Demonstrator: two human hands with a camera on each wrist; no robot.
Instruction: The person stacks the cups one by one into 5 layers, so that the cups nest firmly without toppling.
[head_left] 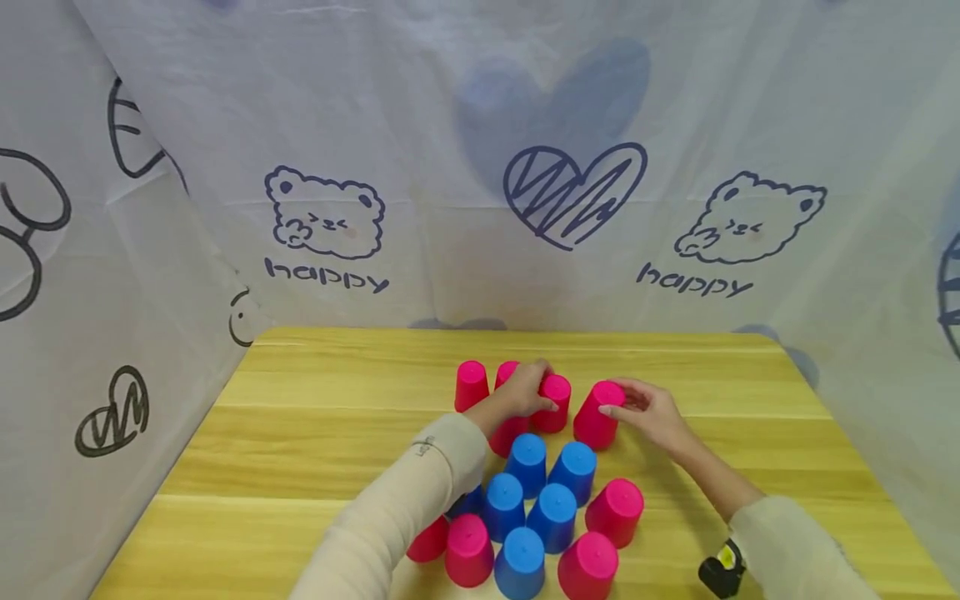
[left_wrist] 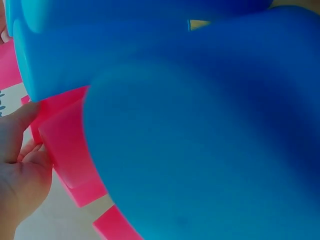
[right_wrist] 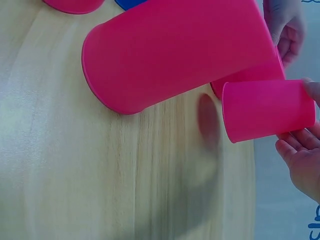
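Upside-down pink and blue plastic cups stand in a cluster on the wooden table. In the head view my left hand [head_left: 528, 390] grips a pink cup [head_left: 556, 407] in the back row, thumb on its near side and fingers behind. The left wrist view has that hand [left_wrist: 25, 175] at the pink cups, partly hidden by large blue cups [left_wrist: 200, 150] close to the camera. To the right, my right hand [head_left: 654, 414] pinches another pink cup [head_left: 595, 423] near its closed top. In the right wrist view a shadow lies on the wood beside this held cup [right_wrist: 267, 111].
Several blue cups [head_left: 553, 518] stand in the middle, with pink cups [head_left: 615, 512] around them. A pink cup [head_left: 472, 385] stands at the back left. A small black-and-yellow object [head_left: 723, 570] lies by the right sleeve. A printed white cloth [head_left: 450, 208] hangs behind the table [head_left: 315, 400].
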